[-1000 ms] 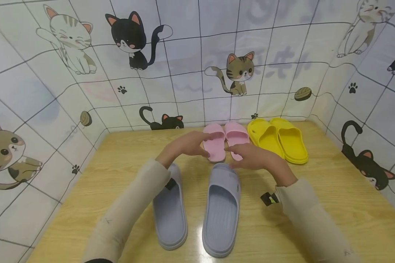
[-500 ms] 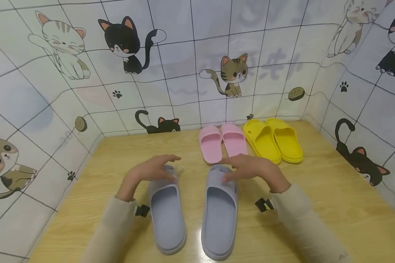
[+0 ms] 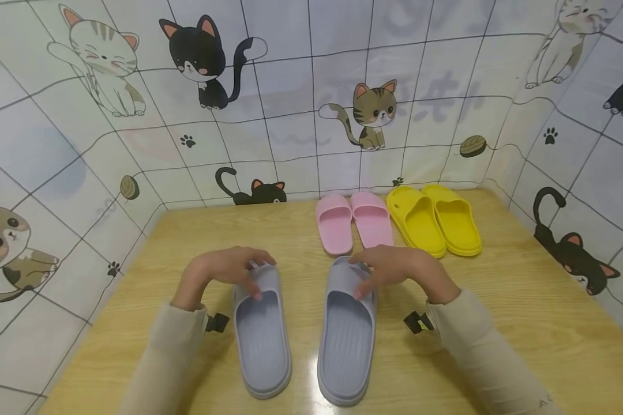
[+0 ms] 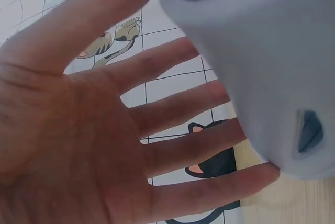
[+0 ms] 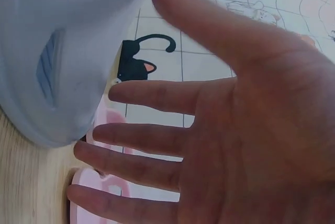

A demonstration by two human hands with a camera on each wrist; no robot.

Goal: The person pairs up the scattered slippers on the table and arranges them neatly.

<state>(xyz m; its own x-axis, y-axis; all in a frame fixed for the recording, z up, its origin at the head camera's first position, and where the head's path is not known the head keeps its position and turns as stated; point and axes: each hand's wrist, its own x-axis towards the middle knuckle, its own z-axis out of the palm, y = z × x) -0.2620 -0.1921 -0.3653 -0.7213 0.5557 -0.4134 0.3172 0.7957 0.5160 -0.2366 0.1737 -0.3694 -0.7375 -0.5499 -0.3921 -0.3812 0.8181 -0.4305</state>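
Two grey slippers lie side by side on the wooden surface, toes toward the back wall. Over the front of the left grey slipper (image 3: 262,346) is the left hand (image 3: 228,268), its thumb by the strap opening; in the left wrist view its spread fingers reach the slipper's side (image 4: 272,67). The right hand (image 3: 394,266) is at the toe end of the right grey slipper (image 3: 345,346), thumb over the strap. In the right wrist view that hand (image 5: 209,130) has extended fingers beside the slipper (image 5: 78,51); whether all fingertips touch cannot be told.
Behind the right hand stand pink slippers (image 3: 335,227) and yellow slippers (image 3: 454,222), close together near the back wall. Cat-print walls (image 3: 291,98) enclose the wooden surface (image 3: 498,323) at the back, left and right.
The left hand has moved left and down from near the pink slippers to the left grey slipper. The right hand has shifted slightly, its thumb lower over the right one's strap.
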